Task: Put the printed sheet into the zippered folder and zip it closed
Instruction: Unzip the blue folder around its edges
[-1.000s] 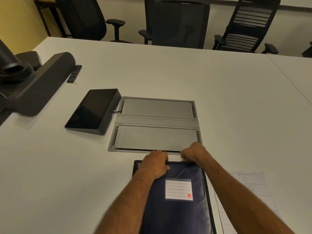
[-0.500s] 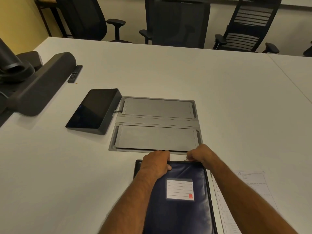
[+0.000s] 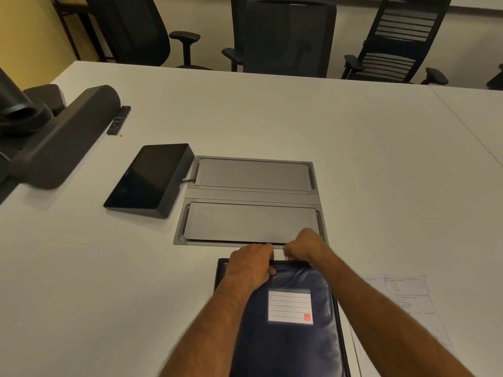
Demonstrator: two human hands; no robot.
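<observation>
hands (image 3: pixel 275 258) grip folder (image 3: pixel 294 336) top edge | sheet (image 3: pixel 402 303) beside, right

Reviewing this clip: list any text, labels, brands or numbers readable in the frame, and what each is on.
No text is legible.
Printed sheet: lines of print, too small and blurred to read.
White label on the zippered folder: blank ruled lines and a small red square, unreadable.
Remote: buttons, markings too small.

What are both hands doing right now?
Left hand: grips the top edge of the zippered folder.
Right hand: fingers curled at that edge, seemingly pinching the zipper pull.
</observation>
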